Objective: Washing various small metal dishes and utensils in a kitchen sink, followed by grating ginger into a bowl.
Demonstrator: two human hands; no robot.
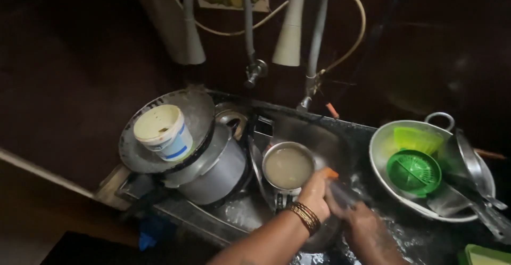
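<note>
My left hand [315, 193], with bangles at the wrist, is closed around a small clear item with an orange tip [332, 173] over the sink [340, 132]. My right hand [362, 222] meets it from the right and rubs the same item, blurred by motion and wet. Just left of my hands stands a steel cup [288, 167] full of cloudy water.
A steel pot [213, 174] with a lid and a white plastic tub [162, 132] on top stands at the left. A metal basin [383, 142] at the right holds a green juicer [413, 172], a light green piece and metal utensils. Taps and hoses [255, 68] hang behind.
</note>
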